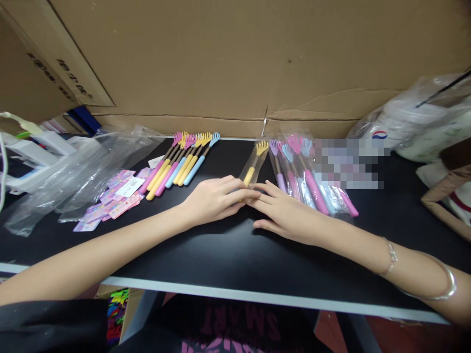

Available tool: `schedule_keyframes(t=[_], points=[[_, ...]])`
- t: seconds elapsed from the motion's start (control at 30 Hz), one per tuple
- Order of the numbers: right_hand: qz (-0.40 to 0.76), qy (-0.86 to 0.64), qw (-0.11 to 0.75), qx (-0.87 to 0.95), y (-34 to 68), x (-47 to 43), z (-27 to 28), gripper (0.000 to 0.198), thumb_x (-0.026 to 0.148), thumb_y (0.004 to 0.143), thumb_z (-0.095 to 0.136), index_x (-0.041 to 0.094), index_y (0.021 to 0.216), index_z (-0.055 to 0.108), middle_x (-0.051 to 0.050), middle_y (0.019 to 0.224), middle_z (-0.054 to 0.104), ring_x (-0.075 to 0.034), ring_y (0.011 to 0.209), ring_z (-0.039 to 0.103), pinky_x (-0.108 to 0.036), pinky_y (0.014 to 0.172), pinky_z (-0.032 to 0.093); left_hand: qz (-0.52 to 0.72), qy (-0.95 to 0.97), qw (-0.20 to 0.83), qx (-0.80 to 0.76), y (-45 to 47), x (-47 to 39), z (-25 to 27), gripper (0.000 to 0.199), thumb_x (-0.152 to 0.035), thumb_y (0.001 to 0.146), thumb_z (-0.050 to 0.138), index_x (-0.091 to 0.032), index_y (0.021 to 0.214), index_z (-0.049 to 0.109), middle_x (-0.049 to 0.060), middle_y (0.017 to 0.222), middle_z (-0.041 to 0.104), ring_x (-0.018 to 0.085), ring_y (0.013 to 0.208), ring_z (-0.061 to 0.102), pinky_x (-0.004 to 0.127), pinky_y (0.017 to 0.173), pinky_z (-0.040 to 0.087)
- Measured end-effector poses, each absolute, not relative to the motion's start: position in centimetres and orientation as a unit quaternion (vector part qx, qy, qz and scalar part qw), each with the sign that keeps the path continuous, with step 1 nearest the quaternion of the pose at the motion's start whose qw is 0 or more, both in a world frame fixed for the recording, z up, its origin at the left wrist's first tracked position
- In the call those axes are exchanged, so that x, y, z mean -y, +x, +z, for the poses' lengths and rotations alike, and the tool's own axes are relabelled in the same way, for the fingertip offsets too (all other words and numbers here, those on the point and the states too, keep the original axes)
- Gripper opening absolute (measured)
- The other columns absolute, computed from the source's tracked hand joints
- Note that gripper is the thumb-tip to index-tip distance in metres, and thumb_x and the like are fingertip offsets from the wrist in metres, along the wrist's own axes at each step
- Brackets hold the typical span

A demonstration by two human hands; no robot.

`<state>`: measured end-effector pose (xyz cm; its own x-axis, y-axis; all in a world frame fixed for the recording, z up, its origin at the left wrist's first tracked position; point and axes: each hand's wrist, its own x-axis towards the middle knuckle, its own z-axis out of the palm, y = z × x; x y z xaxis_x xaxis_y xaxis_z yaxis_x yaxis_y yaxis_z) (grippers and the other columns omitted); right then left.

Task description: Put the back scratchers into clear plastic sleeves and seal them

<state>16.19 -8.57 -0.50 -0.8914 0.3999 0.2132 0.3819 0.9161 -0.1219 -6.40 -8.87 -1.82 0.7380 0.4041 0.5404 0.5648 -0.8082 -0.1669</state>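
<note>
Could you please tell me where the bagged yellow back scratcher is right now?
In the head view, the bagged yellow back scratcher lies mid-table, its handle end under the left hand fingertips, just left of the row of bagged back scratchers.

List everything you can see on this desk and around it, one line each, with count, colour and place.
Unbagged plastic back scratchers: about nine, pink, yellow and blue, desk's left-centre.
Bagged yellow back scratcher: one, at both hands' fingertips.
Bagged back scratchers: several, pink, purple and blue, right of centre.
Printed paper cards: small pile, pink and purple, left.
Clear plastic bags: loose heap, far left.
Black desk: one.
Brown cardboard sheet: behind the desk.
Left hand: flat, touching bagged scratcher.
Right hand: flat, fingertips meeting left.
</note>
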Motion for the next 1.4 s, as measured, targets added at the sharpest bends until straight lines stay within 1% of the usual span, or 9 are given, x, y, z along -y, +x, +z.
schedule_keyframes(t=[0.1,0.2,0.43,0.63,0.83,0.97,1.17,1.27,1.4], points=[[0.079,-0.22,0.134,0.963,16.4,8.6,0.0,0.026,0.026,0.093,0.053,0.012,0.112,0.064,-0.012,0.114,0.065,-0.026,0.116,0.051,-0.042,0.095,0.05,-0.232,-0.919,0.201,0.249,-6.5,8.9,-1.7,0.026,-0.019,0.095,0.045,-0.019,0.117,0.058,0.001,0.086,0.066,0.013,0.079,0.061,0.023,0.068,0.048],[0.091,-0.244,0.147,0.954,16.6,8.3,0.4,0.019,0.02,0.092,0.052,0.014,0.1,0.068,-0.012,0.101,0.066,-0.023,0.101,0.059,-0.037,0.085,0.053,-0.226,-0.915,0.227,0.245,-6.5,8.9,-1.6,0.025,-0.015,0.094,0.044,-0.018,0.115,0.058,0.0,0.077,0.064,0.013,0.072,0.06,0.023,0.064,0.046],[0.035,-0.272,0.128,0.953,17.0,7.8,1.5,0.014,0.016,0.087,0.057,0.015,0.094,0.07,-0.011,0.091,0.067,-0.024,0.09,0.062,-0.036,0.079,0.051,-0.201,-0.941,0.151,0.227,-6.7,8.6,-1.5,0.019,-0.025,0.097,0.045,-0.018,0.109,0.059,0.003,0.094,0.068,0.015,0.087,0.062,0.024,0.073,0.049],[-0.028,-0.264,0.133,0.955,17.1,7.7,1.5,0.015,0.02,0.089,0.056,0.014,0.097,0.068,-0.008,0.083,0.067,-0.021,0.08,0.062,-0.033,0.071,0.049,-0.153,-0.957,0.125,0.211,-7.9,7.8,-0.3,0.032,-0.041,0.097,0.045,-0.017,0.113,0.058,0.008,0.107,0.067,0.018,0.1,0.061,0.028,0.084,0.049],[-0.113,-0.228,0.163,0.953,16.9,7.7,1.0,0.023,0.025,0.094,0.048,0.013,0.093,0.067,-0.011,0.085,0.067,-0.022,0.082,0.061,-0.034,0.073,0.048,-0.106,-0.944,0.168,0.263,-9.2,7.0,0.6,0.047,-0.055,0.089,0.053,-0.014,0.112,0.058,0.008,0.102,0.067,0.021,0.092,0.063,0.03,0.078,0.048],[-0.135,-0.209,0.191,0.949,16.7,7.9,1.0,0.023,0.026,0.095,0.049,0.012,0.097,0.067,-0.012,0.09,0.068,-0.023,0.087,0.061,-0.035,0.077,0.049,-0.11,-0.944,0.169,0.26,-9.1,7.0,0.2,0.034,-0.046,0.094,0.048,-0.016,0.106,0.06,0.005,0.094,0.067,0.018,0.084,0.063,0.027,0.074,0.047],[-0.121,-0.202,0.18,0.955,16.3,8.2,0.0,0.026,0.029,0.09,0.058,0.01,0.107,0.064,-0.013,0.104,0.068,-0.026,0.098,0.06,-0.038,0.087,0.048,-0.137,-0.934,0.219,0.248,-7.7,7.8,-1.0,0.03,-0.04,0.097,0.043,-0.017,0.102,0.061,0.004,0.084,0.067,0.014,0.074,0.062,0.025,0.066,0.044],[-0.123,-0.208,0.174,0.955,16.2,8.1,-0.6,0.022,0.027,0.091,0.057,0.01,0.104,0.064,-0.012,0.102,0.069,-0.025,0.095,0.06,-0.038,0.087,0.048,-0.146,-0.928,0.236,0.248,-7.3,8.1,-1.3,0.03,-0.039,0.099,0.04,-0.017,0.098,0.061,0.003,0.08,0.067,0.014,0.071,0.061,0.025,0.065,0.043],[-0.137,-0.222,0.169,0.95,16.3,8.0,-0.8,0.018,0.024,0.093,0.051,0.013,0.092,0.065,-0.01,0.092,0.07,-0.022,0.087,0.061,-0.035,0.081,0.047,-0.148,-0.931,0.227,0.244,-7.2,8.3,-1.2,0.034,-0.044,0.098,0.04,-0.018,0.097,0.061,0.002,0.081,0.067,0.014,0.072,0.062,0.026,0.066,0.043]])
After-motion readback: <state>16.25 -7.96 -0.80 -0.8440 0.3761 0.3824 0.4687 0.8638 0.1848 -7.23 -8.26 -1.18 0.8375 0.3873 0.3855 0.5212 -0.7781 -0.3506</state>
